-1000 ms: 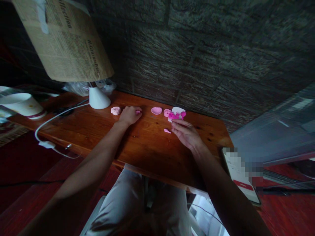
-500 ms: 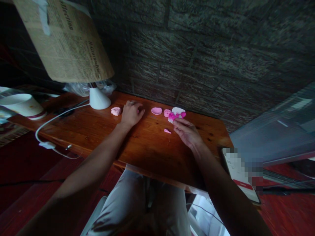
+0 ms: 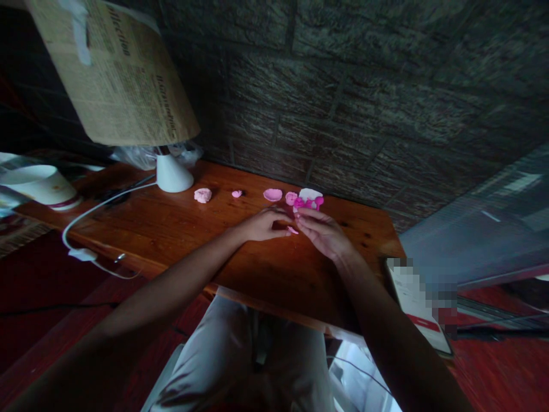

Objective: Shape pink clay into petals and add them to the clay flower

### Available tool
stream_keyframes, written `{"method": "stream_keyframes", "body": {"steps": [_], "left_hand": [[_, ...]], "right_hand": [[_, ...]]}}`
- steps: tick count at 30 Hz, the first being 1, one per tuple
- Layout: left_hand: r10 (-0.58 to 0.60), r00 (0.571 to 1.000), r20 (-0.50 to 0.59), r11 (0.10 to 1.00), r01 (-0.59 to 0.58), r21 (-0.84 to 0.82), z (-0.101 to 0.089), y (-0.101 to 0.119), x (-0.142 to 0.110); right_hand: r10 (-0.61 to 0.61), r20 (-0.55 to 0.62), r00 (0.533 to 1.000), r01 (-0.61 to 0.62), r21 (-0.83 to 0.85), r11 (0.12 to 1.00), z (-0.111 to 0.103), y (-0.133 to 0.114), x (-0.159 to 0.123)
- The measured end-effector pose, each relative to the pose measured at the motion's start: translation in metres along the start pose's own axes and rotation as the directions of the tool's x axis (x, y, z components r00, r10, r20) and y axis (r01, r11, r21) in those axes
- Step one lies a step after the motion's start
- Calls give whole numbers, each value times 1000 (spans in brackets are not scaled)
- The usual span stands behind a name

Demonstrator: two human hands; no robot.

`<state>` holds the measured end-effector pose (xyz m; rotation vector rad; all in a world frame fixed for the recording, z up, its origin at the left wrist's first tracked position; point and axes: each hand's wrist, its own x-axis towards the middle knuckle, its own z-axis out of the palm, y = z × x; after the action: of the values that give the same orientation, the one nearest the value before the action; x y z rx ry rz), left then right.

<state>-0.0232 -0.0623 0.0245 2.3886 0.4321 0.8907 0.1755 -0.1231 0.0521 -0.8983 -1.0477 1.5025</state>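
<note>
My left hand [image 3: 266,224] has its fingers and thumb apart, beside a small flat pink piece [image 3: 292,230] on the table. Thumb and fingertips of my right hand [image 3: 322,233] are pressed together close to the left fingertips; whatever lies between them is too small to make out. Just beyond the hands are magenta shaped pieces [image 3: 309,202], in front of a white piece [image 3: 311,194]. To their left sit a pink textured lump [image 3: 291,198] and a shallow pink oval [image 3: 273,195]. Further left rest a small pink lump [image 3: 237,194] and a larger pale pink lump [image 3: 203,195], clay-like in look.
A lamp [image 3: 174,174] with a newsprint shade stands on the wooden table [image 3: 171,223], its white cord hanging over the front edge. A paper cup [image 3: 43,186] is at far left. A tablet-like device [image 3: 418,309] lies at the right edge. Behind is a stone wall.
My left hand has moved right from the far-left lumps to the flat pink piece, uncovering the small pink lump. My right hand has barely shifted.
</note>
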Motion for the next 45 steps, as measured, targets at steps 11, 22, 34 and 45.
{"method": "stream_keyframes", "body": {"steps": [11,22,34,45], "left_hand": [[-123,991,-51,978,112,-176,-1,2,2],[-245,964,-106,892,181,-415,-2,2,2],[-304,938,-167,816,166,-553,-3,-3,3],[-297,921,-252,866,149,-477,-6,9,5]], "right_hand": [[25,-4,1000,-25,-31,999,-2,3,1],[-77,-68,995,77,-6,997,-5,2,3],[-23,-16,1000,23,-6,1000,-6,1,2],[-26,-51,998,26,0,1000,-4,-1,1]]}}
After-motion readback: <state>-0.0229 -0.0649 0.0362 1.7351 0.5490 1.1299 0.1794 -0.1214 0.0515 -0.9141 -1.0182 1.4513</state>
